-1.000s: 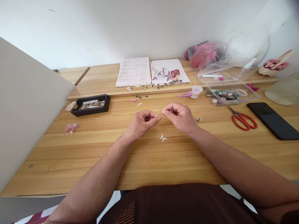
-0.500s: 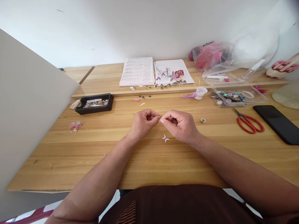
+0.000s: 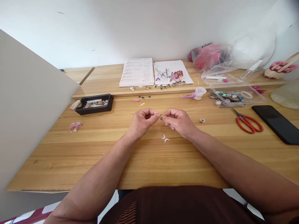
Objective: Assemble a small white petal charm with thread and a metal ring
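Note:
My left hand (image 3: 144, 122) and my right hand (image 3: 178, 122) meet above the middle of the table, both closed in a pinch. Between their fingertips shows a short bit of thin gold-coloured wire (image 3: 162, 114); the rest of it is hidden by the fingers. Two white crescent-shaped pieces (image 3: 165, 138) lie on the wood just below my hands. Beyond the fingers are a wavy white strip (image 3: 142, 105), a pink leaf-shaped piece (image 3: 136, 100) and several small dark blue pieces (image 3: 143, 97). A small spool (image 3: 202, 120) lies right of my right hand.
Left stands a black tray (image 3: 94, 109) of beads, with a pink tangle (image 3: 75, 126) nearer. Right are red-handled scissors (image 3: 249, 123), a phone (image 3: 275, 124), a clear box (image 3: 238, 101) of spools and a white cup (image 3: 200, 93). Paper sheets (image 3: 136, 71) lie on the raised back ledge.
My right hand's fingers have shifted and its lower fingers have uncurled a little. More of the gold-coloured wire shows between the fingertips. The view has shifted slightly.

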`<state>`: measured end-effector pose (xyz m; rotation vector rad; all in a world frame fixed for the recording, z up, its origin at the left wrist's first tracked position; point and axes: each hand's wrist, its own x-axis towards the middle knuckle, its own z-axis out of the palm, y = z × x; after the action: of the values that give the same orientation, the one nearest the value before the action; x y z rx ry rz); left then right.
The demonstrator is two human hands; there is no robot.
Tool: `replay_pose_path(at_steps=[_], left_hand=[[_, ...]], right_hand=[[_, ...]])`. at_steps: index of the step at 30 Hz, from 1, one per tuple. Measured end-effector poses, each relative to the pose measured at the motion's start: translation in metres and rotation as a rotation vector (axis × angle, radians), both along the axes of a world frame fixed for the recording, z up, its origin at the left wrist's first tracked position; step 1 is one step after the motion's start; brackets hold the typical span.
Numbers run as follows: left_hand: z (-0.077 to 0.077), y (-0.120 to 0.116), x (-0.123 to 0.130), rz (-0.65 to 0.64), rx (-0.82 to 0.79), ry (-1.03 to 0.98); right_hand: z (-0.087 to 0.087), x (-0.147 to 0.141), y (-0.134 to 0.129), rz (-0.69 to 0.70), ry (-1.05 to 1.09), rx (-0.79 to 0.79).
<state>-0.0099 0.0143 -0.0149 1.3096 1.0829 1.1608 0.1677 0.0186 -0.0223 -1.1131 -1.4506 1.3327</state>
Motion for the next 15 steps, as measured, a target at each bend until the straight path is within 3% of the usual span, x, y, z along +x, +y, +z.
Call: replay_pose_path(at_steps=[3, 7, 11, 15], left_hand=[[-0.002, 0.001, 0.001, 0.088, -0.006, -0.017], [-0.002, 0.003, 0.0, 0.132, -0.015, 0.051], [-0.001, 0.002, -0.002, 0.021, -0.008, 0.178], [0.0, -0.001, -0.001, -0.086, 0.001, 0.221]], right_hand=[[0.003, -0.005, -0.01, 0.029, -0.074, 0.016], [0.015, -0.007, -0.023, -0.019, -0.263, 0.279], [0.023, -0.002, -0.023, -0.08, -0.315, 0.45], [0.022, 0.005, -0.011, -0.113, -0.274, 0.445]])
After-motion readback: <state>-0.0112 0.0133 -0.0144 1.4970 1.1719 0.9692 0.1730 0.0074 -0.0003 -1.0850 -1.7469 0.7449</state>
